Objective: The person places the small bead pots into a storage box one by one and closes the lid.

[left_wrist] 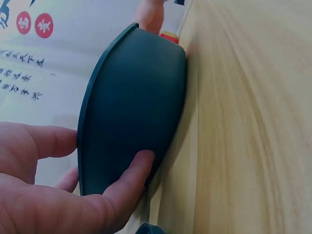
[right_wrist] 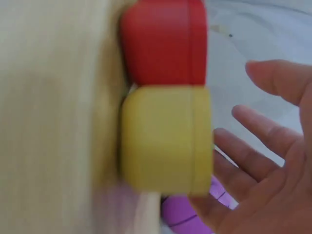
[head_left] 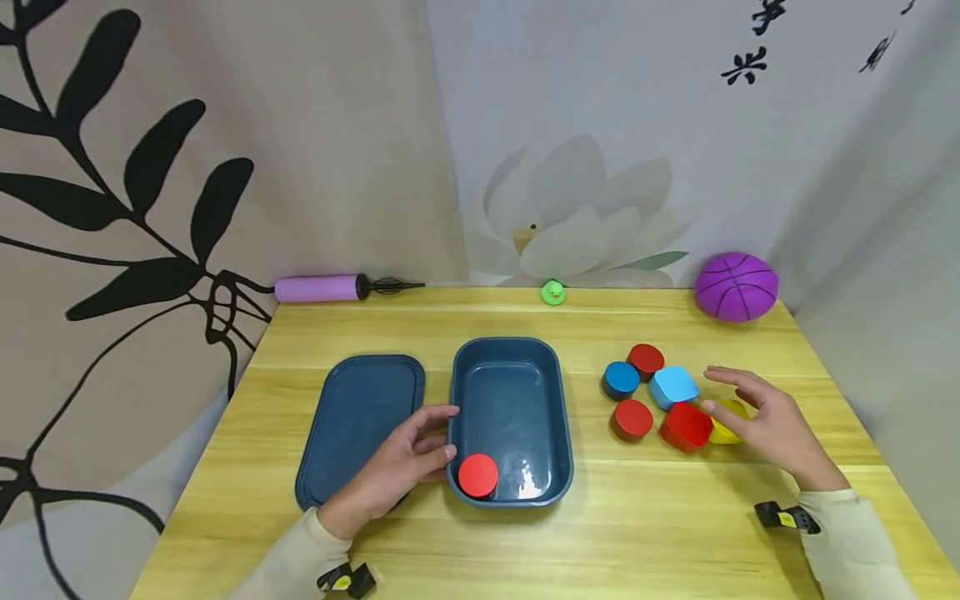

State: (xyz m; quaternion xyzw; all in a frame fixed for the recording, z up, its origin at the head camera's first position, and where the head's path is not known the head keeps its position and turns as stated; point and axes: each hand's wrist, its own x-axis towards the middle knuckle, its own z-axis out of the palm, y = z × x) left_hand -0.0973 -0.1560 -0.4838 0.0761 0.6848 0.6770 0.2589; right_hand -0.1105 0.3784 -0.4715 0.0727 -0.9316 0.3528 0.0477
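Observation:
My left hand [head_left: 405, 458] is at the left side of a dark blue rectangular dish [head_left: 517, 425]. In the left wrist view its fingers touch the dish's rim and outer wall, fairly straight. A round red container [head_left: 477, 476] stands in the dish's near left corner. Over a yellow rounded box [right_wrist: 165, 139], my right hand [head_left: 780, 425] is spread, holding nothing. Beside that box stand a red rounded box [head_left: 686, 427], a light blue square box [head_left: 673, 387], a round blue container [head_left: 621, 379] and two round red containers [head_left: 632, 419].
A flat dark blue lid [head_left: 367, 417] lies left of the dish. Along the back edge are a purple pump [head_left: 318, 288], a small green duck [head_left: 552, 292] and a purple ball [head_left: 737, 287]. Printed curtains hang behind the wooden table [head_left: 525, 558].

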